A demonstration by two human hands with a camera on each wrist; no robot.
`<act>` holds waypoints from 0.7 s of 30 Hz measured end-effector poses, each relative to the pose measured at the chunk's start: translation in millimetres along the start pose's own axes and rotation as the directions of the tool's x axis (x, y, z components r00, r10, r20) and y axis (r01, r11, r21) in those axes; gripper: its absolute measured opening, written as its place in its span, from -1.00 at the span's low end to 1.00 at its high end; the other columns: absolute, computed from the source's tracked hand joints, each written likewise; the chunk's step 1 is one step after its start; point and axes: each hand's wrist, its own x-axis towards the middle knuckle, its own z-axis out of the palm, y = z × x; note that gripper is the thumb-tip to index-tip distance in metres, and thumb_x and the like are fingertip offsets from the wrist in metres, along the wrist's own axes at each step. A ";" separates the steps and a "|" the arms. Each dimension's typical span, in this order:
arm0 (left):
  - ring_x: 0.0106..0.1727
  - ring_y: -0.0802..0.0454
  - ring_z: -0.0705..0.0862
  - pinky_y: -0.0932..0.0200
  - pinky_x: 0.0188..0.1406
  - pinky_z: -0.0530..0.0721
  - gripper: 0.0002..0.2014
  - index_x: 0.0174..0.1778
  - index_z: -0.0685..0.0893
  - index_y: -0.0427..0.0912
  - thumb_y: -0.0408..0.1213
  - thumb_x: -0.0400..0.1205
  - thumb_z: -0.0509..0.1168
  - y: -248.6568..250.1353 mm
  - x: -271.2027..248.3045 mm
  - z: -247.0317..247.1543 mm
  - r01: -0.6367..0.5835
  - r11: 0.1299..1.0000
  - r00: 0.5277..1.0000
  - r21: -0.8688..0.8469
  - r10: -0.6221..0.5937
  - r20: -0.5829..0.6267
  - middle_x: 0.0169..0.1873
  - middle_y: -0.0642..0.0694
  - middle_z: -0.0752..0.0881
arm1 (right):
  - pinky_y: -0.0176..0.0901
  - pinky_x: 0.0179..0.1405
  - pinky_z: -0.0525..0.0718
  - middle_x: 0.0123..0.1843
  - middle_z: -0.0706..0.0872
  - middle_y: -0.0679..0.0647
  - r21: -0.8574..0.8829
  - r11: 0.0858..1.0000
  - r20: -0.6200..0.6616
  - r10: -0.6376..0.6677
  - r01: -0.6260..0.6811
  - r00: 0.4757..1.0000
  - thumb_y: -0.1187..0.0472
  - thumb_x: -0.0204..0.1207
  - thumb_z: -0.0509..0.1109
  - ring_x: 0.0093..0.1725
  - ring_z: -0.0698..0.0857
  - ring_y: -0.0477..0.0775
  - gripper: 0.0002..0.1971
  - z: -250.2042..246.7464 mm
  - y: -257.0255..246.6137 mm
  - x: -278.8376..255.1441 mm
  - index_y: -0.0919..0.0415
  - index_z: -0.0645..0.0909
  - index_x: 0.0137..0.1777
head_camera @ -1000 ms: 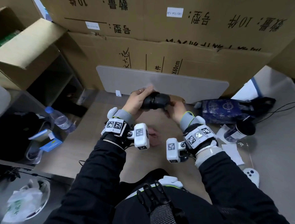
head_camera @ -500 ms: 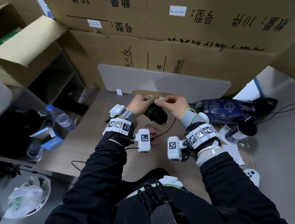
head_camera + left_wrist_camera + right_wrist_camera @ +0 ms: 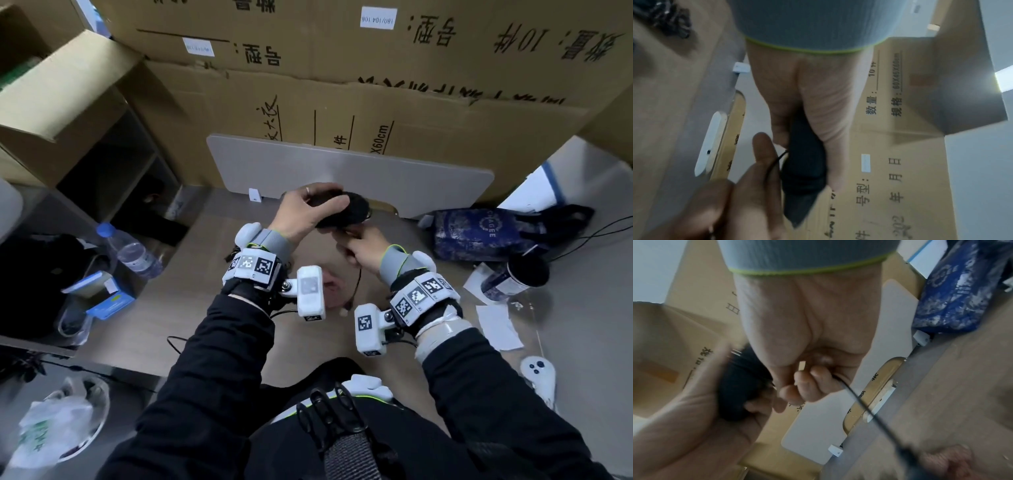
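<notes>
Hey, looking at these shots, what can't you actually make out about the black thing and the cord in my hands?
- The black object: in the head view the left hand covers most of it, and both wrist views blur it, so its kind is unclear.
- The cord: in the right wrist view its far end blurs out near the lower edge.
- The right hand: in the head view its own knuckles hide where it pinches the cord.

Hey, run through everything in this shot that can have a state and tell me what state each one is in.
left grip, curled round the black device.
right grip, pinching the cable just below the device.
black device, held up off the desk.
cable, loose end hanging toward the desk.
water bottle, capped, lying on its side.
cardboard box, flap open.
</notes>
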 end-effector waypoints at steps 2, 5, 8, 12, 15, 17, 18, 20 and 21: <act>0.11 0.01 0.78 0.08 0.12 0.80 -0.62 0.16 0.82 -0.03 -0.09 0.43 0.64 -6.7 5.0 -7.3 -0.011 0.977 0.993 0.211 0.036 -0.111 0.06 -0.04 0.82 | -0.36 -0.63 0.28 -0.50 0.43 0.02 -0.037 0.999 0.112 0.037 -0.033 0.993 0.16 0.70 0.28 -0.64 0.30 -0.13 -0.82 -1.5 -2.4 -1.8 0.14 0.73 0.09; 0.15 0.08 0.73 0.08 0.22 0.72 -0.59 0.10 0.80 0.11 0.04 0.34 0.62 -17.5 5.1 -15.9 -0.079 0.825 0.979 0.559 0.171 -0.113 0.09 0.03 0.79 | -0.32 -0.60 0.28 -0.53 0.41 -0.01 -0.166 0.986 0.148 0.031 -0.006 0.988 0.08 0.63 0.39 -0.61 0.30 -0.08 -0.78 -12.6 -13.1 -3.4 0.18 0.80 -0.07; 0.15 0.13 0.75 0.07 0.24 0.73 -0.63 0.13 0.79 0.04 -0.02 0.43 0.62 -24.2 5.7 -21.6 -0.108 0.782 0.990 0.614 0.139 -0.003 0.10 0.06 0.81 | -0.30 -0.51 0.34 -0.57 0.49 -0.11 -0.292 0.952 0.021 -0.093 0.095 0.995 -0.04 0.52 0.50 -0.55 0.37 -0.12 -0.72 -20.6 -19.2 0.5 0.15 0.81 -0.24; -0.17 0.11 0.83 0.05 -0.10 0.84 -0.80 0.07 0.79 -0.25 -0.18 0.70 0.41 -18.8 -3.1 -14.9 -0.008 0.953 0.987 0.302 -0.041 0.155 -0.21 0.03 0.84 | -0.37 -0.38 0.48 -0.42 0.66 -0.01 -0.083 0.980 -0.152 -0.191 0.180 0.970 0.06 0.43 0.61 -0.45 0.50 -0.21 -0.74 -24.0 -18.6 4.9 0.25 0.74 -0.29; -0.51 0.13 0.56 0.20 -0.49 0.53 -0.67 -0.28 0.64 -0.16 -0.13 0.79 0.25 -13.8 -8.3 -6.3 0.016 0.960 0.984 0.280 -0.064 0.164 -0.57 0.11 0.58 | -0.43 -0.41 0.47 -0.40 0.57 -0.02 0.080 0.978 -0.252 -0.165 0.190 0.953 0.14 0.35 0.67 -0.43 0.47 -0.18 -0.71 -22.4 -9.9 7.1 0.13 0.57 -0.33; -0.55 0.12 0.51 0.23 -0.54 0.47 -0.65 -0.27 0.64 -0.13 -0.09 0.80 0.22 -15.0 -9.4 -4.1 0.009 0.964 0.984 0.266 -0.056 0.172 -0.59 0.09 0.55 | -0.41 -0.32 0.55 -0.34 0.63 0.01 0.176 0.966 -0.249 -0.141 0.188 0.958 0.18 0.38 0.65 -0.36 0.56 -0.14 -0.75 -20.7 -3.5 7.6 0.11 0.59 -0.29; -0.57 0.14 0.52 0.28 -0.57 0.47 -0.67 -0.23 0.66 -0.14 -0.10 0.81 0.21 -17.4 -10.1 -3.9 0.017 0.969 0.982 0.246 -0.062 0.177 -0.59 0.09 0.57 | -0.39 -0.24 0.60 -0.29 0.68 0.02 0.231 0.955 -0.238 -0.128 0.184 0.963 0.21 0.42 0.62 -0.32 0.61 -0.14 -0.81 -20.8 -1.0 6.5 0.13 0.63 -0.25; -0.55 0.20 0.57 0.35 -0.56 0.49 -0.78 0.01 0.73 -0.20 -0.15 0.79 0.27 -22.1 -13.2 -2.2 0.047 0.982 0.976 0.182 -0.084 0.200 -0.51 0.10 0.68 | -0.34 -0.11 0.66 -0.21 0.76 0.03 0.317 0.934 -0.234 -0.091 0.164 0.968 0.25 0.47 0.57 -0.24 0.70 -0.14 -0.91 -21.6 5.9 5.1 0.17 0.70 -0.17; -0.49 0.20 0.62 0.34 -0.52 0.52 -0.79 0.15 0.73 -0.23 -0.16 0.74 0.35 -24.7 -14.4 -1.2 0.068 0.988 0.971 0.139 -0.098 0.218 -0.40 0.08 0.74 | -0.29 -0.04 0.67 -0.18 0.78 0.04 0.355 0.922 -0.237 -0.067 0.151 0.969 0.26 0.49 0.55 -0.20 0.72 -0.11 -0.95 -22.9 11.6 6.7 0.18 0.72 -0.14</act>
